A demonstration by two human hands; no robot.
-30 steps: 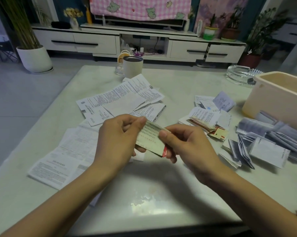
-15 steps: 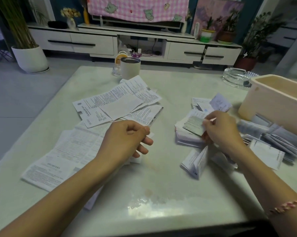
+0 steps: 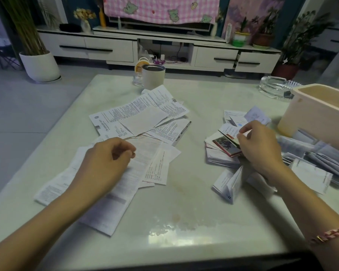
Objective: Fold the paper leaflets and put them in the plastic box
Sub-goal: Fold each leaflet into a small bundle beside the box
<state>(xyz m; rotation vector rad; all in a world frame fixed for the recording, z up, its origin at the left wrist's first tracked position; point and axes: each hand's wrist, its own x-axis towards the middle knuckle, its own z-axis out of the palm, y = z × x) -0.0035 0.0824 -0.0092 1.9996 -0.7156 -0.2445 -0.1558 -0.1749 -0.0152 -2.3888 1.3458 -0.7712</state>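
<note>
Unfolded paper leaflets [image 3: 141, 118] lie spread over the left half of the pale table [image 3: 184, 222]. My left hand [image 3: 104, 163] hovers over them with loosely curled fingers, holding nothing. A pile of folded leaflets [image 3: 221, 155] sits right of centre. My right hand [image 3: 260, 147] pinches a small folded leaflet [image 3: 230, 133] by its edge on top of that pile. More folded leaflets [image 3: 321, 159] lie beside the cream plastic box [image 3: 321, 114] at the right edge. One folded leaflet [image 3: 229, 184] stands half open near my right wrist.
A white cup [image 3: 154, 78] and a small glass dish [image 3: 138, 80] stand at the table's far side. A glass ashtray [image 3: 274, 89] sits behind the plastic box. Beyond the table are a TV cabinet [image 3: 110, 47] and potted plants.
My right hand has carried the folded leaflet from in front of me to the pile on the right. My left hand let go of it and lowered over the unfolded sheets.
</note>
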